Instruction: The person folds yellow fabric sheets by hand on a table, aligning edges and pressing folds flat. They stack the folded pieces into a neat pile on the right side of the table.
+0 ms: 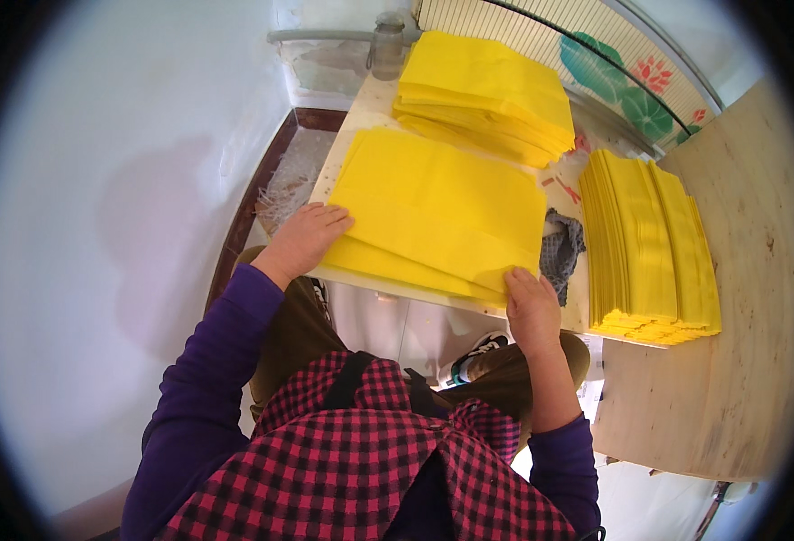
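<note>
A flat, folded yellow fabric piece (442, 194) lies on a small stack of the same on the table in front of me. My left hand (307, 239) is at its near left corner, fingers together over the edge and thumb hidden. At the near right corner my right hand (530, 302) pinches the edge between thumb and fingers. The top piece sits slightly askew, so another yellow piece (397, 268) shows beneath along the near edge.
A taller yellow stack (487, 86) stands at the back; another pile (649, 243) stands at the right. Between lies a grey crumpled cloth (559, 252), with red-handled scissors or a similar tool (566, 189) behind. A transparent jar (386, 45) stands at the far left corner. A wooden board (730, 379) rises at right.
</note>
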Demonstrator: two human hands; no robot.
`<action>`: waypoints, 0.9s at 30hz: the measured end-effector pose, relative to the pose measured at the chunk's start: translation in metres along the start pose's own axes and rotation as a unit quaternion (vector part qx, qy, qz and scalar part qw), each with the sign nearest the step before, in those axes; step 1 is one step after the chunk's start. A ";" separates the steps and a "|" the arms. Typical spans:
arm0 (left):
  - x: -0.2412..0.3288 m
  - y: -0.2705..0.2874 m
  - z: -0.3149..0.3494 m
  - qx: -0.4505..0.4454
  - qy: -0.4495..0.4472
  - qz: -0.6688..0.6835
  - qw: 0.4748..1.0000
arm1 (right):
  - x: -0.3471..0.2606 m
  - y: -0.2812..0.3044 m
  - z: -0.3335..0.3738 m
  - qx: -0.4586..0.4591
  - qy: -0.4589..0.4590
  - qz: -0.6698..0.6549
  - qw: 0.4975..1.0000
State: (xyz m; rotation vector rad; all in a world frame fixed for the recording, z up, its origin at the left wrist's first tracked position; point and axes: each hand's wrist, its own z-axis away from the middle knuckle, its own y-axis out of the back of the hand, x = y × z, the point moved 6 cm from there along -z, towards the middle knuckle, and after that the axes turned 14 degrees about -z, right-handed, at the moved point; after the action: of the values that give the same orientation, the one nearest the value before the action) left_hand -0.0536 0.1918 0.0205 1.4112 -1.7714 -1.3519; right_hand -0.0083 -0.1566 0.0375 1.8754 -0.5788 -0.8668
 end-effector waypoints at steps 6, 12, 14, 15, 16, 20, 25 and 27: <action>0.005 0.008 0.000 0.015 0.003 -0.019 1.000 | 0.005 0.004 -0.003 0.009 0.053 0.040 0.998; 0.020 0.020 0.019 0.000 0.032 -0.045 0.998 | 0.012 0.003 -0.015 0.017 0.080 0.064 0.995; 0.022 0.021 0.025 0.001 0.044 -0.047 0.998 | 0.013 0.001 -0.017 0.018 0.072 0.052 0.996; 0.022 0.021 0.027 0.004 0.051 -0.045 0.998 | 0.013 -0.001 -0.016 0.019 0.069 0.045 0.996; 0.023 0.021 0.029 0.012 0.056 -0.046 0.997 | 0.013 -0.002 -0.015 0.022 0.067 0.042 0.997; 0.019 0.017 0.031 0.008 0.079 -0.030 0.996 | 0.015 -0.003 -0.010 0.030 0.064 0.036 0.997; 0.015 0.016 0.032 0.017 0.081 -0.038 0.996 | 0.020 -0.004 -0.006 0.029 0.058 0.023 0.998; 0.015 0.015 0.032 0.021 0.085 -0.033 0.996 | 0.020 -0.004 -0.004 0.030 0.054 0.019 0.998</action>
State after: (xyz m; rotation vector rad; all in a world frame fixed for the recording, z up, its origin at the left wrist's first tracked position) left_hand -0.0921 0.1904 0.0193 1.5718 -1.6640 -1.1940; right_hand 0.0079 -0.1662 0.0287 1.9463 -0.5775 -0.7250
